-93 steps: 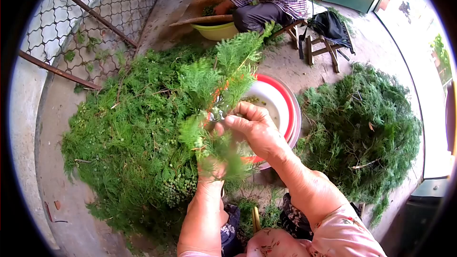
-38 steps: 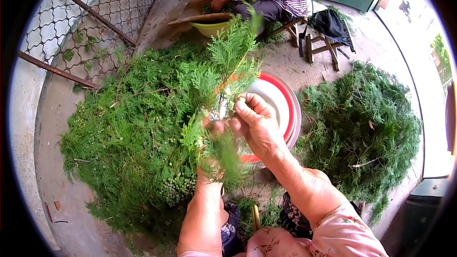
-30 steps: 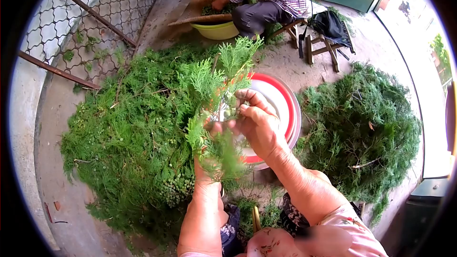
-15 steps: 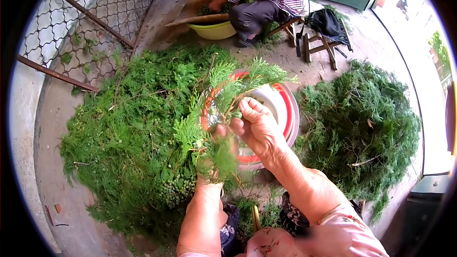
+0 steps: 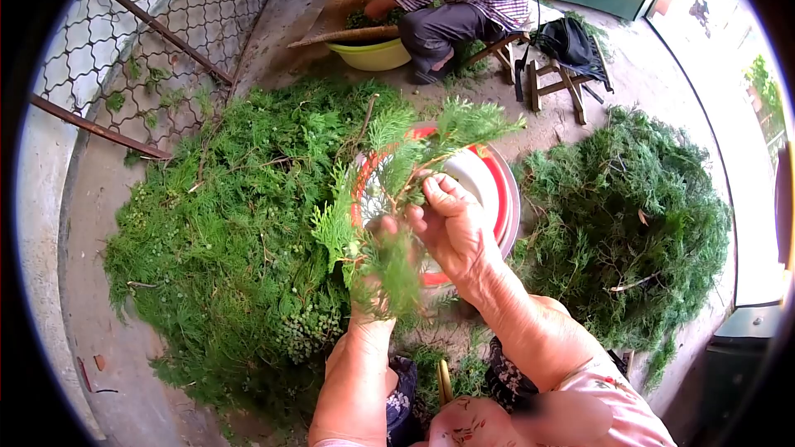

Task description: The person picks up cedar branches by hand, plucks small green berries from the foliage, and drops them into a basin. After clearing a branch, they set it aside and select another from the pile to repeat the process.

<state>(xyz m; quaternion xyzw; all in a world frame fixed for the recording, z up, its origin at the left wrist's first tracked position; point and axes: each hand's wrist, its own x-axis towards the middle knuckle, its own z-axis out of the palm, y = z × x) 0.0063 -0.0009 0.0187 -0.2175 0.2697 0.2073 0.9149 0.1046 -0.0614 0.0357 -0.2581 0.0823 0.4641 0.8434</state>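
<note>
A leafy evergreen branch with flat, feathery sprays is raised over a white basin with a red band. My left hand is closed round the lower part of the branch, and its fingers are largely covered by foliage. On the right side of the stem, my right hand has thumb and fingers pinched together at the twigs. Whether a small cone or berry sits in that pinch is hidden. Beside my left forearm lies a large heap of cut evergreen branches, with pale green cones clustered in it.
A second, darker heap of branches lies to the right. Ahead, a person sits on a low stool, working at a woven tray over a yellow basin. A black bag rests on another stool. Wire mesh stands at left.
The branch and both hands have shifted slightly to the right. My left hand still grips it, and my right hand stays pinched at the twigs.
</note>
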